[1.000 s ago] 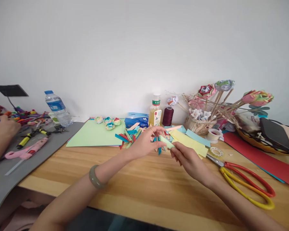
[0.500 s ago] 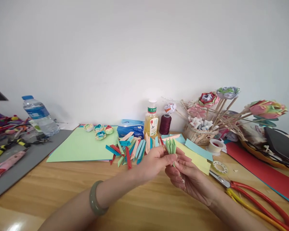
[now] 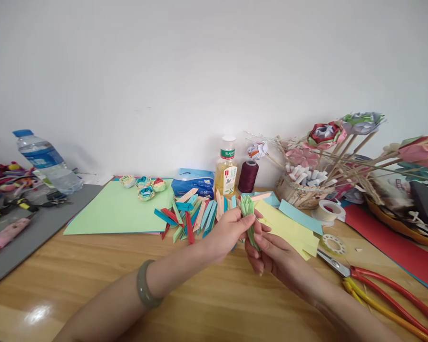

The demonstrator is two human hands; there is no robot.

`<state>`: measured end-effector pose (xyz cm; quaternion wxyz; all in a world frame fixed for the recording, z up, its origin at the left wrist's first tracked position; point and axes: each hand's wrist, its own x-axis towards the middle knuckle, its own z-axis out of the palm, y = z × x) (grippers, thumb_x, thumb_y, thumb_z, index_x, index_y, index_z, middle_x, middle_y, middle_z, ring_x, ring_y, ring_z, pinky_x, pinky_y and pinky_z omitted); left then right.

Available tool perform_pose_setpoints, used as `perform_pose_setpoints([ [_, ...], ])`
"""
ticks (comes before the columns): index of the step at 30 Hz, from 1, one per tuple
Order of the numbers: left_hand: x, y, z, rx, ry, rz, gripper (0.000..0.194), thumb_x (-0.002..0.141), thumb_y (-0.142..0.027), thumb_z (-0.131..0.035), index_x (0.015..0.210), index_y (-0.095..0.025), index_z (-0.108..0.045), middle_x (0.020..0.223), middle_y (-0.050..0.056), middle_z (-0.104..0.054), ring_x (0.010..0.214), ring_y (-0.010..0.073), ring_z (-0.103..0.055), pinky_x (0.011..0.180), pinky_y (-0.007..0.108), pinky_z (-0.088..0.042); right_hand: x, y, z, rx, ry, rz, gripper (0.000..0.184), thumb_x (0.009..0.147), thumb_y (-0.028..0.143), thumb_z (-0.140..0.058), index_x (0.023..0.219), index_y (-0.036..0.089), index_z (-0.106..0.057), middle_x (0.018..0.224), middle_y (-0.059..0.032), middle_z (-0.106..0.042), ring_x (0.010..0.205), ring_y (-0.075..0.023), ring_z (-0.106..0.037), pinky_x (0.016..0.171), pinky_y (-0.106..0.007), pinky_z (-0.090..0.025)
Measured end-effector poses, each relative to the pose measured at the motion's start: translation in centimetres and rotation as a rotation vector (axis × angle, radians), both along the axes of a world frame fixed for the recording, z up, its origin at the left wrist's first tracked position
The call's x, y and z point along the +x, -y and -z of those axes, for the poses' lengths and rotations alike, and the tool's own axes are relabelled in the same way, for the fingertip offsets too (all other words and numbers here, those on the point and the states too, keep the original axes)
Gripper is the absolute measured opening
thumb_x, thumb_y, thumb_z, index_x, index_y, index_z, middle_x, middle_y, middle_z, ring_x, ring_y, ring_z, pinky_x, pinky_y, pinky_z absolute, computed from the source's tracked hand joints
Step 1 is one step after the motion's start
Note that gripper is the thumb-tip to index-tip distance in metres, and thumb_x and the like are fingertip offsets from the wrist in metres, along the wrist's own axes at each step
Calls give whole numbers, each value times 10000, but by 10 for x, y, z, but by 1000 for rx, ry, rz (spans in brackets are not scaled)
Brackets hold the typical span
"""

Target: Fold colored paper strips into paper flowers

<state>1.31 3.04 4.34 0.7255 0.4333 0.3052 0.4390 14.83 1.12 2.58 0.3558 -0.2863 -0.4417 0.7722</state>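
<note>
A bundle of folded green paper strips (image 3: 248,214) is held upright between both hands over the wooden table (image 3: 92,280). My left hand (image 3: 227,232), with a jade bangle on its wrist, pinches the bundle near its middle. My right hand (image 3: 271,254) is closed around the bundle's lower end. Just behind the hands lies a pile of folded paper strips (image 3: 190,216) in blue, red, green and peach. Yellow paper sheets (image 3: 288,228) lie to the right of the bundle.
A large green sheet (image 3: 117,211) carries small paper flowers (image 3: 142,185). Behind are a tissue pack (image 3: 194,181), oil bottle (image 3: 226,168), thread spool (image 3: 248,175) and basket of paper flowers on sticks (image 3: 306,183). Red-yellow scissors (image 3: 381,289) lie right. Water bottle (image 3: 44,161) and tools lie left.
The green piece went from lying sideways between my hands to standing upright as a pinched bundle. The view shifted right; another person's hands at far left left the picture.
</note>
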Motion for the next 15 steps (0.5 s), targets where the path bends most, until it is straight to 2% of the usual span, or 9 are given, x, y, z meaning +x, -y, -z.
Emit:
perform_pose_setpoints([
  [4, 1, 2, -3, -69, 120, -21, 249, 671, -316, -675, 615, -118, -535, 578, -12, -471, 702, 116, -564, 479, 160, -326, 0, 2, -2, -200, -163, -92, 225, 811, 371, -574, 829, 148, -542, 596, 64, -372, 435, -15, -317, 409, -142, -240],
  [7, 2, 4, -3, -115, 200, -14, 266, 696, -296, -659, 571, -118, -506, 605, -6, -459, 754, 119, -560, 495, 152, -327, 0, 3, -5, -308, -293, -146, 198, 806, 335, -591, 823, 147, -532, 584, 72, -322, 433, -4, -257, 408, -131, -190],
  [11, 5, 8, -2, -86, 244, -54, 250, 743, -283, -616, 588, -124, -504, 614, -6, -444, 764, 118, -547, 507, 157, -338, 0, 4, -8, -330, -334, -149, 209, 819, 356, -568, 801, 156, -510, 577, 72, -297, 435, -14, -220, 405, -132, -173],
  [15, 7, 12, -2, -71, 279, -93, 218, 746, -281, -614, 620, -127, -526, 644, -8, -448, 858, 146, -548, 646, 194, -393, -1, 4, -7, -281, -285, -125, 257, 835, 338, -549, 692, 152, -443, 570, 75, -264, 433, -21, -171, 390, -130, -156],
])
